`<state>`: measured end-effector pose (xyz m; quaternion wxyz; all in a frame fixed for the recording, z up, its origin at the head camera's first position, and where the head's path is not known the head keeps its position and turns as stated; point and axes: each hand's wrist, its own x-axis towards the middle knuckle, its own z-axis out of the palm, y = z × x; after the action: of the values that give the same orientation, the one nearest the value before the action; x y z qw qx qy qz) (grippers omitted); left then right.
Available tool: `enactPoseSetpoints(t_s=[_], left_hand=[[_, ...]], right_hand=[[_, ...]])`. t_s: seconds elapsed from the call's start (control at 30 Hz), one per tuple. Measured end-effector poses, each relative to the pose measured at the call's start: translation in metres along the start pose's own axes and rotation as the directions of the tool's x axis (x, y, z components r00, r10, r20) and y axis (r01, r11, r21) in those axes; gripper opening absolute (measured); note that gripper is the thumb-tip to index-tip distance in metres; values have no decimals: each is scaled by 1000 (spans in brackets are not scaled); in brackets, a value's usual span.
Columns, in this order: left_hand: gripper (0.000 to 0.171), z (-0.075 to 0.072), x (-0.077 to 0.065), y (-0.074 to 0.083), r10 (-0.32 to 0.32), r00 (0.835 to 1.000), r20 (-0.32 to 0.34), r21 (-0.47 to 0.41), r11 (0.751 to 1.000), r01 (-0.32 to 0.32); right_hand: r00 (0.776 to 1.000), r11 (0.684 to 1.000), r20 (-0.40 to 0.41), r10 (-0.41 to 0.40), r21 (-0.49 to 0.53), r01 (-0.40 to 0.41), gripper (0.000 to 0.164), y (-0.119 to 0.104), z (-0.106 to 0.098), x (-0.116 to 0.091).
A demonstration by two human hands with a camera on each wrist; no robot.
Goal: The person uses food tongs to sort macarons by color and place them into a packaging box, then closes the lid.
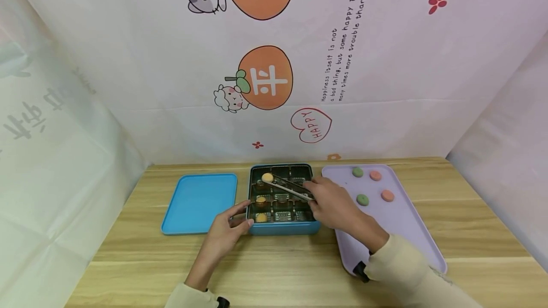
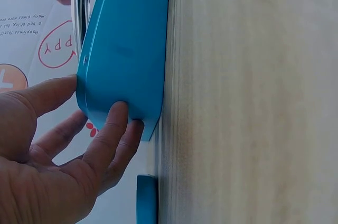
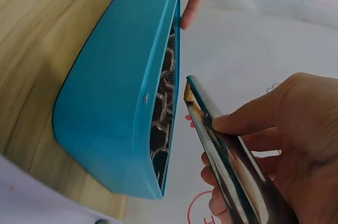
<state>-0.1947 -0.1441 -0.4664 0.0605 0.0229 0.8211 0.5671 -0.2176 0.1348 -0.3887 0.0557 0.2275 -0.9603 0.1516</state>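
Observation:
My right hand (image 1: pixel 331 203) grips metal tongs (image 3: pixel 222 166), with the thumb along one arm. Between the tongs' tips is a small yellow macaron (image 1: pixel 267 178), held above the back-left part of a blue box (image 1: pixel 284 228). A divided plastic insert (image 1: pixel 282 216) fills the box. Two more yellow macarons, one nearer the front (image 1: pixel 261 217) and one behind it (image 1: pixel 260 200), sit in the left column. My left hand (image 1: pixel 226 232) touches the box's left side with fingers spread and fairly straight, some against its outer wall and one at the rim.
A lilac tray (image 1: pixel 398 236) stands to the right, bearing green macarons (image 1: pixel 362 199) and pink macarons (image 1: pixel 387 196) towards its back. A flat blue lid (image 1: pixel 201 203) lies left of the box. Behind the wooden table (image 1: pixel 265 270) hangs a printed white cloth (image 1: pixel 376 127).

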Motion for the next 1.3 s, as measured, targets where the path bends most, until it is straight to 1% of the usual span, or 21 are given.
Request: enactPoseSetpoints(t_s=[0.17,0.27,0.4,0.67,0.83,1.3], left_hand=[[52,-1,0,1,0,1000,-1,3,1000,0],[52,-1,0,1,0,1000,0,1,1000,0],[52,-1,0,1,-2,1000,0,-2,1000,2],[53,-1,0,0,-11,1000,6,-27,1000,12],[52,-1,0,0,-8,1000,5,-24,1000,8],[53,-1,1,1,-8,1000,4,-15,1000,8]], right_hand=[[1000,1000,7,1,-19,0,39,-4,6,8],[1000,1000,11,5,-13,-5,39,-4,10,14],[999,999,36,36,8,-37,41,-4,13,20],[993,996,77,93,7,-93,43,-6,15,29],[989,993,97,115,3,-116,44,-7,17,34],[990,995,101,99,22,-102,44,-6,18,38]])
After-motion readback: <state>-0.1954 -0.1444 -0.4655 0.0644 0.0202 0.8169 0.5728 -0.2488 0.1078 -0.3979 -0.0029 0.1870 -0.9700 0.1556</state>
